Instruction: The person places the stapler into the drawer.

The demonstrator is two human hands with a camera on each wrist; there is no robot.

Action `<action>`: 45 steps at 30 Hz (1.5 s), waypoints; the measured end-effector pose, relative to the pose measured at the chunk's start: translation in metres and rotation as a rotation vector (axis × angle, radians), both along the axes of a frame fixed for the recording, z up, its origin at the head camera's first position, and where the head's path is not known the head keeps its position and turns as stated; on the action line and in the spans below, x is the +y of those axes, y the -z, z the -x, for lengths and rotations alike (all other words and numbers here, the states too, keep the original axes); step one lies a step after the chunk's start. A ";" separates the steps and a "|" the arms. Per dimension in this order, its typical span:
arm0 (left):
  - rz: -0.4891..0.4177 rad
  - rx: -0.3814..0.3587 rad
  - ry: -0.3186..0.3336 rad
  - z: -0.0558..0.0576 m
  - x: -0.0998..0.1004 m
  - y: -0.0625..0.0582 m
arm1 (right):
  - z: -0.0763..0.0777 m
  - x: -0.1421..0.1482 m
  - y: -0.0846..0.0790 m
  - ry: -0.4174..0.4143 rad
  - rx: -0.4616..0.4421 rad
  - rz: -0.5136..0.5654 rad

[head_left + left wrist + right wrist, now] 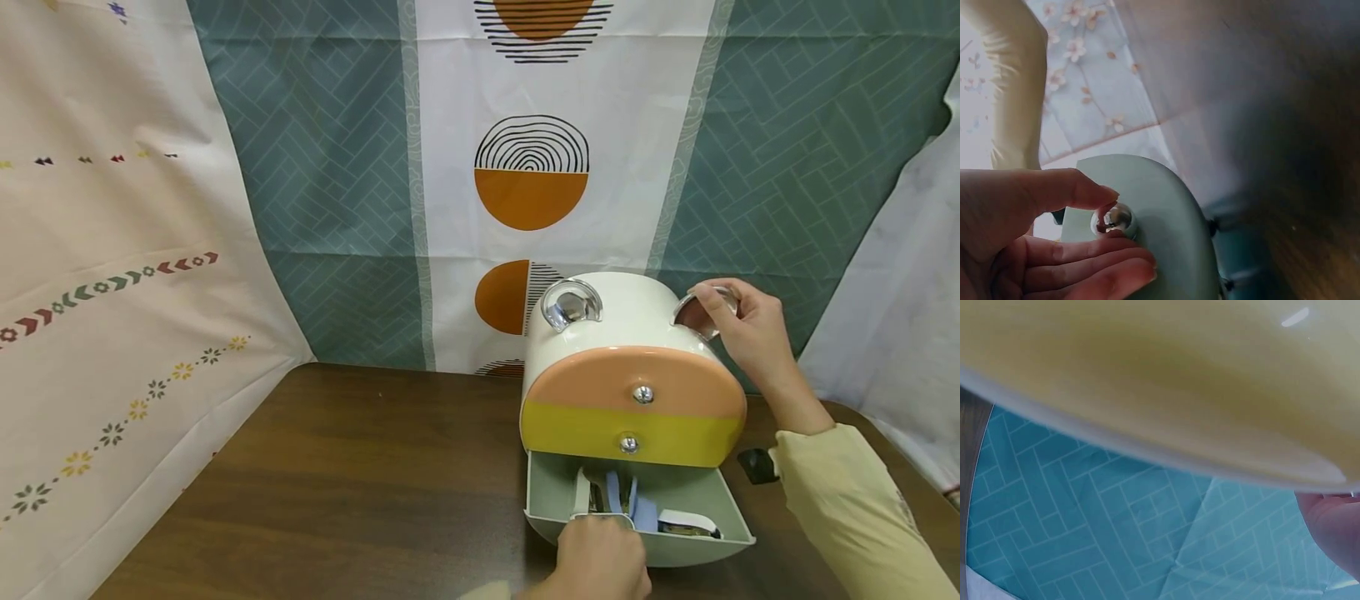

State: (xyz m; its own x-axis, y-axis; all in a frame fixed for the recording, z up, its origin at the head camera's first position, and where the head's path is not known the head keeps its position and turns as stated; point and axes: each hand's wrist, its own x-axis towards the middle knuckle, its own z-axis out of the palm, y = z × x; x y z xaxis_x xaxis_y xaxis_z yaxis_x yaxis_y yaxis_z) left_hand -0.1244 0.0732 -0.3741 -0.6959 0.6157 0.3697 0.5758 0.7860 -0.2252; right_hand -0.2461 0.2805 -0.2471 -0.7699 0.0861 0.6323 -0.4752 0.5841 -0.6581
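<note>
A small rounded drawer cabinet (633, 317) with a cream body stands on the table, with two shiny silver ear-shaped pieces on top. Its lowest drawer (551, 483), pale green, is pulled out. My left hand (602, 560) is at that drawer's front; in the left wrist view its thumb and fingers pinch the round silver knob (1124, 220). Inside lie pale blue pieces (643, 514) and a white-and-dark item (686, 523), whose kinds I cannot tell. With my right hand (753, 329) I grip the right silver ear (692, 318); the right wrist view shows only part of this hand.
Above the green drawer sit a closed yellow drawer (570, 427) and a closed orange one (592, 379). A small black object (757, 465) lies right of the cabinet. The brown table (337, 483) extends left, and a patterned curtain (330, 167) hangs behind.
</note>
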 end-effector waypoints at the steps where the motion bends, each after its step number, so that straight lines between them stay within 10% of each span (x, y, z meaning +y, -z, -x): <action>1: -0.007 0.000 -0.003 0.002 0.000 0.000 | 0.000 -0.001 0.000 0.003 -0.002 0.000; 21: -0.138 -0.061 -0.105 0.040 0.006 0.001 | 0.000 -0.007 -0.003 -0.016 -0.033 0.056; 45: -0.274 -0.059 0.001 0.069 0.001 0.010 | 0.003 -0.006 -0.002 -0.049 -0.027 0.034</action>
